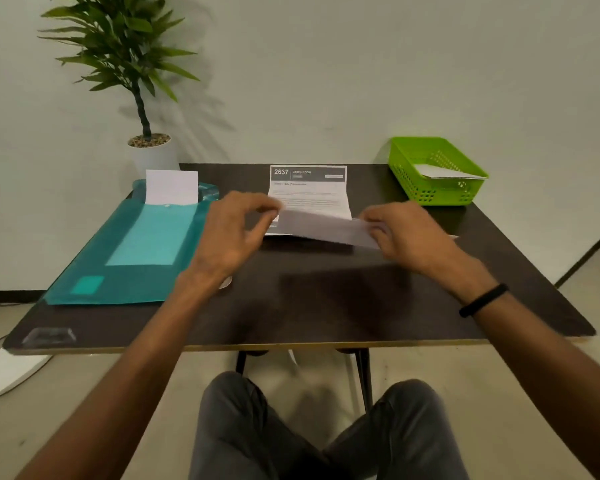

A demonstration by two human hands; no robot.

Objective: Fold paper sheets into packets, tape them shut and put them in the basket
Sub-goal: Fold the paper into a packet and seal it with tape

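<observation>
Left hand [234, 233] and right hand [407, 233] pinch a printed white paper sheet [309, 206], mid-fold on the dark worktop [326, 299]; untaped yet, one packet [444, 171] already in the green plastic basket [430, 188].

A dark table [326, 306] stands against a pale wall [361, 64]. At its far left corner is a potted plant [129, 64] in a white pot. A white block [7, 372] lies on the floor, near left.
</observation>
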